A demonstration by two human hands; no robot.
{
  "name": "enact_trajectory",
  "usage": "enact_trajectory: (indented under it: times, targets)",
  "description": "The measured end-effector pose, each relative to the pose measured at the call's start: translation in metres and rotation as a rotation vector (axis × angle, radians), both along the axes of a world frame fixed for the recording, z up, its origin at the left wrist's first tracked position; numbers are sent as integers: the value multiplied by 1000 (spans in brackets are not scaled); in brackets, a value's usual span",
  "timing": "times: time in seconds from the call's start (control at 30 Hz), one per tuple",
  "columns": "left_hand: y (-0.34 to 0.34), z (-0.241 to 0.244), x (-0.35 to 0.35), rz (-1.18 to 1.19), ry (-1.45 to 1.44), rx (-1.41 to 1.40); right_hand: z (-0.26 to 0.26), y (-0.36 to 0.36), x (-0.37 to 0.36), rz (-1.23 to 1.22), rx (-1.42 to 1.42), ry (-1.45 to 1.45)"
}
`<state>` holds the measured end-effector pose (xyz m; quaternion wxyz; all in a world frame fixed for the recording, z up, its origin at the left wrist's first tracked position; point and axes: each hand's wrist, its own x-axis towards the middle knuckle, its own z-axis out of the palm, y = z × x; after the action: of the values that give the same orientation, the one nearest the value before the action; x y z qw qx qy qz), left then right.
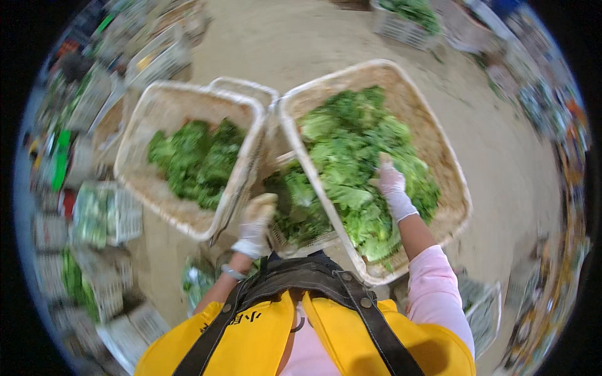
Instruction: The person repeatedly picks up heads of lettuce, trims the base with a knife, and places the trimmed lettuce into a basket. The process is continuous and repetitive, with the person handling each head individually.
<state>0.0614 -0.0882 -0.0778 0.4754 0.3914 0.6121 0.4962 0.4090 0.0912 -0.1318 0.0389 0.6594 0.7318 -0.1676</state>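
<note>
My right hand (391,181), in a thin whitish glove, reaches over the leafy lettuce (345,164) heaped in the large right tub (435,141). Its thumb stands apart from the fingers, and no leaf shows gripped in it. Between the two tubs is my left hand (256,221), also gloved and blurred; whether it holds anything cannot be made out. Darker green leaves (200,162) lie in the left tub (141,145), whose inner walls are stained brown. Below and between them, a lower basket (324,242) contains more leafy greens (298,202), partly hidden by the right tub's rim.
White crates of vegetables line the left side, including a crate (128,214) with bagged greens. Another crate of greens (407,28) stands on the floor (282,42) at the far right. A plastic bag of greens (196,279) lies by my left forearm. A pale container (484,315) sits right of me.
</note>
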Motion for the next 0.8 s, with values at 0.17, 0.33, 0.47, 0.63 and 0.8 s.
enact_trajectory:
  times: [0.17, 0.33, 0.47, 0.63, 0.8]
  targets:
    - [-16, 33, 43, -307, -21, -16, -36, 37, 13, 46, -186, -187]
    - [-24, 14, 39, -93, -228, -16, -52, 45, 81, 30, 204, 202]
    - [-11, 3, 49, -175, -500, -124, 14, 39, 116, -265, -13, 926]
    - [41, -1, 80, -311, -908, -324, 189, -41, 0, -390, 27, 1411]
    - [62, 83, 47, -482, -1330, 47, 162, -98, -75, -370, 4, 1480]
